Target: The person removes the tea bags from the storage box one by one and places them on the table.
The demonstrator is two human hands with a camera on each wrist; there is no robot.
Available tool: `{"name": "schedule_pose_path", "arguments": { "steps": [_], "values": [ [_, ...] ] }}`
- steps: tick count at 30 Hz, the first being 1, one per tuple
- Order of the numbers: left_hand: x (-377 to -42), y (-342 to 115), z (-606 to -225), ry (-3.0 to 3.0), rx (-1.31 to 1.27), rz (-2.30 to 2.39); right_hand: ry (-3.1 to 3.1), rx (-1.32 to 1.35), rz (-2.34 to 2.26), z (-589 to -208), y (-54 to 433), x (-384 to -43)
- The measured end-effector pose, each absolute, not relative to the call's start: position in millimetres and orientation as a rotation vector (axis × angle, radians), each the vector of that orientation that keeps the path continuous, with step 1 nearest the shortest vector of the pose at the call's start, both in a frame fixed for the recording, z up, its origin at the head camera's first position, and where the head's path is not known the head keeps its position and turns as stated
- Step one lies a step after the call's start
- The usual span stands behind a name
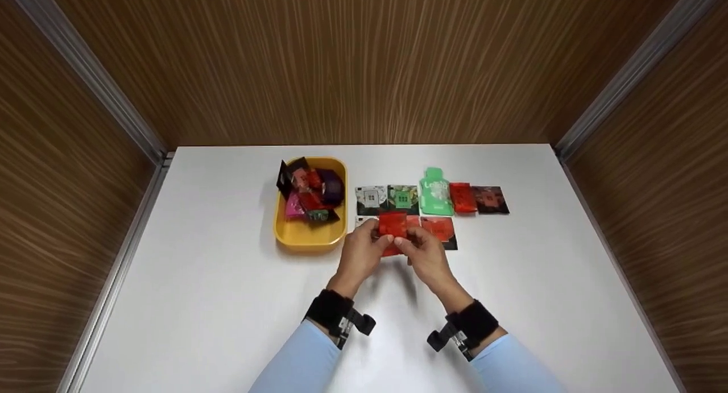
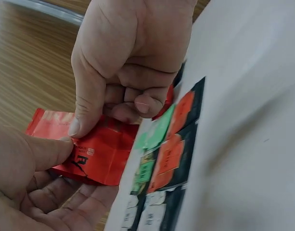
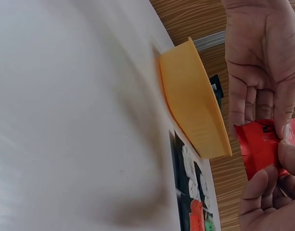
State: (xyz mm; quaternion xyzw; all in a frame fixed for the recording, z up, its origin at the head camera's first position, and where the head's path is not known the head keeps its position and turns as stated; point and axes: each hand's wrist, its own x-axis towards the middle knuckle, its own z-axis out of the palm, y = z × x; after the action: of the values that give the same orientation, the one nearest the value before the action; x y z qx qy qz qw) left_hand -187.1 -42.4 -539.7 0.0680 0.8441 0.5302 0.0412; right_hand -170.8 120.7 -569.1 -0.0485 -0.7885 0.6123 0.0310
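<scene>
Between both hands is a small shiny red sachet (image 1: 392, 223) with black print. My left hand (image 1: 361, 253) pinches its left side, the thumb lying on the face of the sachet (image 2: 101, 151). From the right, my right hand (image 1: 429, 257) pinches it too, both thumbs nearly meeting. The sachet (image 3: 260, 147) is lifted off the table, above a front row that includes a black sachet with a red label (image 1: 438, 229). My hands and the held sachet partly cover that row.
Left of the hands stands a yellow tray (image 1: 310, 234) heaped with sachets (image 1: 313, 191). Behind the hands lie a white-labelled sachet (image 1: 371, 199), a green-labelled one (image 1: 402, 198), a green bottle-shaped pouch (image 1: 436, 197), a red sachet (image 1: 463, 198) and a dark one (image 1: 491, 199). Wood-grain panels enclose the white table.
</scene>
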Motion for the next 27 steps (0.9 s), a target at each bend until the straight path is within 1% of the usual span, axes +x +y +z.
{"name": "schedule_pose_path", "arguments": {
  "steps": [5, 9, 14, 20, 27],
  "values": [
    [-184.5, -29.4, -554.7, 2.543, 0.209, 1.646, -2.431, -0.229, 1.875, -581.6, 134.6, -166.7],
    [-181.1, -22.6, -564.1, 2.525, 0.242, 1.593, -2.429, -0.356, 1.883, -587.5, 151.6, -166.9],
    [-172.4, -22.9, -573.7, 2.614, 0.389, 1.349, -2.492, -0.541, 1.736, -592.6, 193.2, -171.0],
    [-163.0, -23.8, -585.1, 2.762, 0.576, 1.001, -2.636, -0.652, 1.418, -594.3, 247.2, -173.5],
    [-157.4, -25.2, -592.0, 2.860, 0.685, 0.822, -2.732, -0.695, 1.315, -596.5, 271.7, -175.5]
  ]
}}
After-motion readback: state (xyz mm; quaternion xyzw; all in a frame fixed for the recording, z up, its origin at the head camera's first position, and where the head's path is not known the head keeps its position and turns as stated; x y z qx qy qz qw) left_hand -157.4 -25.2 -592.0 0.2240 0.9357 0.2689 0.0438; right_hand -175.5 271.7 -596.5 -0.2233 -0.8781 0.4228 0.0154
